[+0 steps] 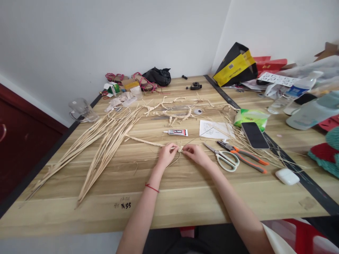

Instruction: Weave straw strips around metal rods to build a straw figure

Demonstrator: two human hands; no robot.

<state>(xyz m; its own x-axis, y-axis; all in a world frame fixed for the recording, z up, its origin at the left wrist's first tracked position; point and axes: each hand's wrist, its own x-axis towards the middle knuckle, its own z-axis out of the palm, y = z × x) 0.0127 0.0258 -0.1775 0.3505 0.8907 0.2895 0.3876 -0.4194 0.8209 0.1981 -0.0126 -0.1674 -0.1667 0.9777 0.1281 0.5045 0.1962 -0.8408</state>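
Note:
A small woven straw piece [180,149] is pinched between my two hands just above the table, with thin strands poking out of it. My left hand [167,154], below a red string bracelet, closes its fingertips on the piece's left side. From there a long braided straw cord [144,141] stretches left across the wood. The right side is in the fingertips of my right hand [195,153]. Beyond the hands lies a B-7000 glue tube [177,132]. Scissors [225,159] with white handles and orange-handled pliers [246,156] rest to the right of my right hand.
Bundles of straw strands [106,151] spread over the left side. Woven straw shapes [174,113] lie farther back, near a handwritten paper [215,129]. At right are a phone [254,135], a white earbud case [287,176] and a water bottle [296,91]. A glass mug [82,110] stands far left.

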